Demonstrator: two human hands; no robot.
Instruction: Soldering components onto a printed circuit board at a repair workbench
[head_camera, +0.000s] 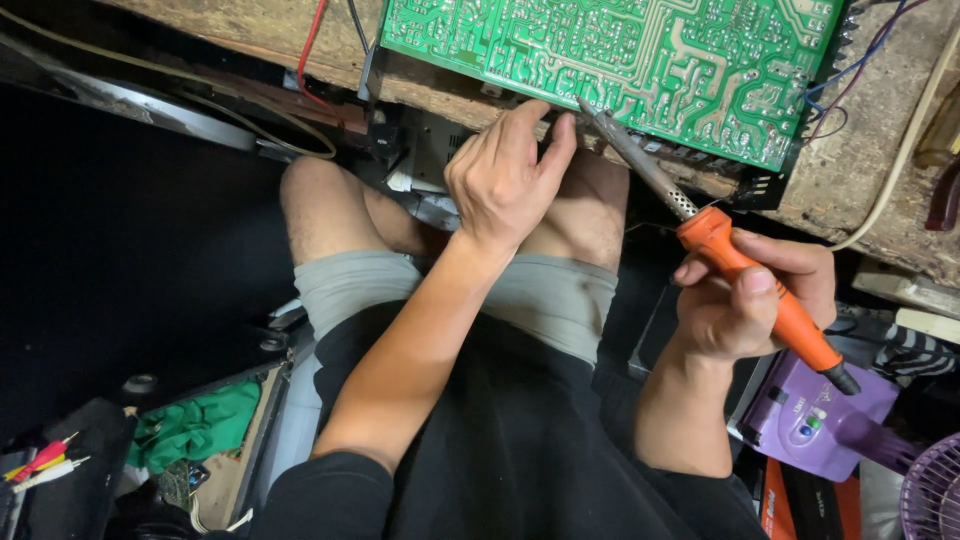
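Observation:
A green circuit board (640, 60) lies solder side up on a rough wooden bench (860, 190) at the top of the view. My left hand (505, 175) rests at the board's near edge, fingers curled and pinched close to the iron's tip; whether it holds something small I cannot tell. My right hand (750, 295) grips the orange handle of a soldering iron (720, 245). Its metal shaft slants up and left, and the tip sits at the board's lower edge beside my left fingertips.
Red, black, blue and cream wires (310, 60) run off the board and bench. A purple device (815, 420) and a purple fan grille (935, 490) sit at the lower right. A green cloth (195, 425) and probe leads (45, 462) lie lower left. My knees are under the bench.

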